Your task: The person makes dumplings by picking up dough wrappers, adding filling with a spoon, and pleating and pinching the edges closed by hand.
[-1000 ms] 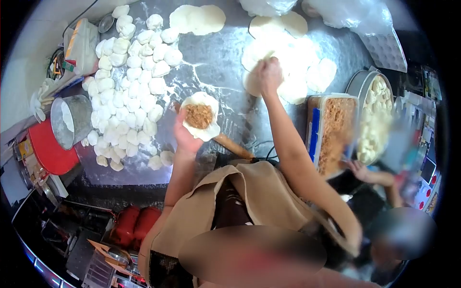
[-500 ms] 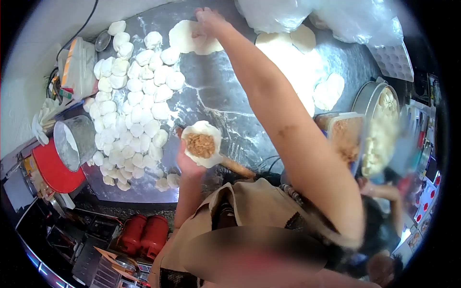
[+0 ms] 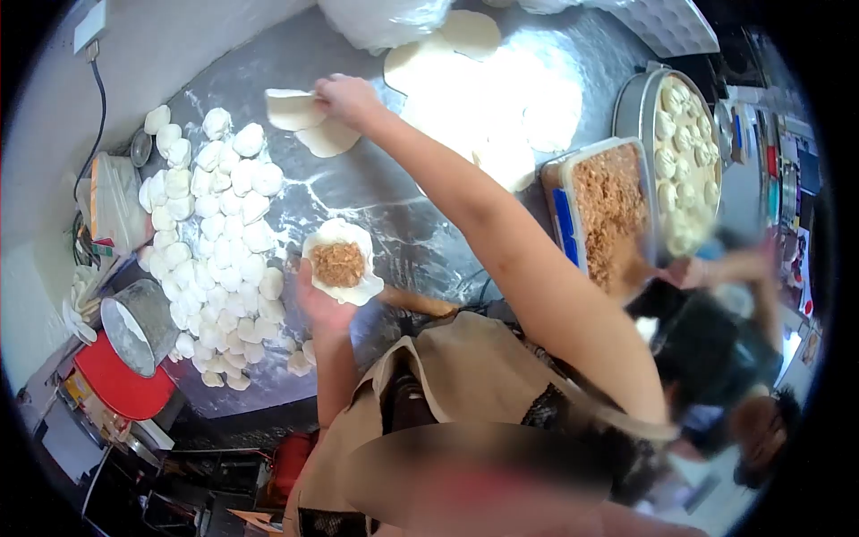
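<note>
My left hand (image 3: 324,302) is closed around the underside and edge of a round dough wrapper (image 3: 362,291). A mound of chopped brown filling (image 3: 338,264) lies in the wrapper's middle. Farther out on the metal table, my right hand (image 3: 349,98) pinches the edge of a flat dough wrapper (image 3: 291,111), whose rim looks slightly raised. Another flat wrapper (image 3: 329,140) lies just below it, partly overlapped. The rolling pin (image 3: 416,302) rests near my apron, beside the filled wrapper.
Many floured dough pieces (image 3: 228,215) cover the table's left side. To the right stand a tub of filling (image 3: 608,192) and a round steamer (image 3: 684,148) of pleated buns. A metal pot (image 3: 139,324) sits at the left edge. Another person's hand (image 3: 684,271) is near the tub.
The view has shifted, so the table's contents appear farther left. My right hand now pinches a wrapper with its edge lifted; the left still holds the filled one. The other person's hand has moved toward the tub.
</note>
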`<action>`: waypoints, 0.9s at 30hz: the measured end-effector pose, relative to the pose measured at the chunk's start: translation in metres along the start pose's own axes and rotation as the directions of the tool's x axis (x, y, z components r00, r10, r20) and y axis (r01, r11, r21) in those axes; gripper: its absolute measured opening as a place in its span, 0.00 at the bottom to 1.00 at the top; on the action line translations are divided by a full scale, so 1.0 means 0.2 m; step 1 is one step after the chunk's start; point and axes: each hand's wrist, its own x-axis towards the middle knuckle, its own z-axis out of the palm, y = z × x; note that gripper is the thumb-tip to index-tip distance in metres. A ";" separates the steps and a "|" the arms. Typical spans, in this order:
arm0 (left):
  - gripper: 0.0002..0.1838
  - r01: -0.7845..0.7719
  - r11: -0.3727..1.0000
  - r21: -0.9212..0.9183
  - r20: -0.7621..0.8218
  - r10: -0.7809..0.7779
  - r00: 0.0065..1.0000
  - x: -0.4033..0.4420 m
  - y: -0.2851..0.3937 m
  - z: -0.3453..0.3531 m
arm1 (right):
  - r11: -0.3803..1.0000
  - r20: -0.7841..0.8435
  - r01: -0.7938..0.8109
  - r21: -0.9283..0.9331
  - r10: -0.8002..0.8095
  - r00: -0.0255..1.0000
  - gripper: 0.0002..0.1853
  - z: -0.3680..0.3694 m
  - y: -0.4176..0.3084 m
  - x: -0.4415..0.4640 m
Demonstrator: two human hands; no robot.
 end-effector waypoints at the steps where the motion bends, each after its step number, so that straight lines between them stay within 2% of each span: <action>1: 0.31 0.042 0.999 -0.016 0.029 -0.041 0.999 0.00 -0.02 0.01 | 0.997 -0.058 -0.034 0.068 0.038 0.998 0.10 -0.04 0.06 -0.06; 2: 0.31 0.081 0.996 -0.030 0.058 -0.079 0.995 0.00 -0.04 0.02 | 0.988 -0.113 -0.061 0.140 0.078 0.991 0.10 -0.10 0.13 -0.13; 4: 0.30 0.103 0.994 -0.032 0.056 -0.101 0.993 -0.01 -0.08 0.05 | 0.894 -0.093 -0.300 0.333 0.348 0.933 0.12 -0.32 0.27 -0.28; 5: 0.31 0.109 0.994 -0.001 0.024 -0.109 0.994 -0.01 -0.09 0.05 | 0.890 -0.227 -0.295 0.347 0.385 0.895 0.14 -0.38 0.43 -0.33; 7: 0.31 0.114 0.992 0.063 -0.069 -0.110 0.992 -0.02 -0.15 0.12 | 0.830 -0.260 -0.517 0.209 0.557 0.789 0.20 -0.63 0.68 -0.44; 8: 0.31 0.110 0.983 0.146 -0.124 -0.092 0.988 -0.02 -0.18 0.15 | 0.778 -0.400 -0.624 -0.076 0.549 0.734 0.25 -0.73 0.75 -0.50; 10: 0.32 0.164 0.954 0.250 -0.112 -0.140 0.984 -0.01 -0.23 0.19 | 0.742 -0.656 -0.580 -0.336 0.258 0.710 0.31 -0.95 0.70 -0.66; 12: 0.34 0.380 0.925 -0.026 0.132 -0.374 0.918 0.04 -0.26 0.14 | 0.899 -0.559 -0.314 -0.304 0.099 0.823 0.26 -1.21 0.57 -0.88; 14: 0.33 0.503 0.864 -0.005 0.224 -0.489 0.843 0.03 -0.34 0.27 | 0.911 -0.561 -0.409 -0.049 0.314 0.766 0.26 -1.46 0.16 -1.19; 15: 0.35 0.532 0.844 0.059 0.249 -0.529 0.811 0.04 -0.38 0.30 | 0.939 -0.577 -0.344 -0.016 0.272 0.770 0.22 -1.52 0.13 -1.35; 16: 0.35 0.513 0.851 0.114 0.245 -0.525 0.815 0.04 -0.42 0.31 | 0.941 -0.596 -0.315 0.119 0.322 0.736 0.16 -1.55 0.07 -1.52; 17: 0.35 0.545 0.830 0.119 0.247 -0.556 0.793 0.03 -0.48 0.33 | 0.938 -0.633 -0.331 0.103 0.319 0.705 0.18 -1.54 0.08 -1.71; 18: 0.35 0.565 0.815 0.129 0.254 -0.578 0.776 0.03 -0.52 0.35 | 0.911 -0.628 -0.353 0.212 0.404 0.665 0.11 -1.53 0.02 -1.86; 19: 0.35 0.592 0.796 0.128 0.266 -0.602 0.753 0.04 -0.59 0.36 | 0.900 -0.645 -0.418 0.125 0.394 0.655 0.11 -1.49 0.02 -2.01; 20: 0.34 0.611 0.781 0.130 0.276 -0.621 0.734 0.04 -0.65 0.36 | 0.878 -0.582 -0.439 0.190 0.461 0.670 0.10 -1.43 -0.01 -2.13; 22: 0.32 0.694 0.710 0.117 0.292 -0.693 0.659 0.01 -0.78 0.39 | 0.752 -0.348 -0.480 0.452 0.644 0.681 0.09 -1.30 -0.09 -2.29; 24: 0.31 0.614 0.723 0.316 0.151 -0.677 0.720 -0.03 -0.90 0.42 | 0.577 -0.132 -0.518 0.631 0.738 0.662 0.12 -1.19 -0.13 -2.34; 26: 0.30 0.576 0.737 0.354 0.142 -0.651 0.745 -0.13 -1.00 0.50 | 0.313 0.027 -0.416 0.854 0.772 0.636 0.16 -1.13 -0.19 -2.29; 27: 0.29 0.544 0.745 0.384 0.131 -0.628 0.767 -0.17 -1.04 0.52 | 0.280 0.042 -0.373 0.885 0.749 0.662 0.18 -1.11 -0.20 -2.28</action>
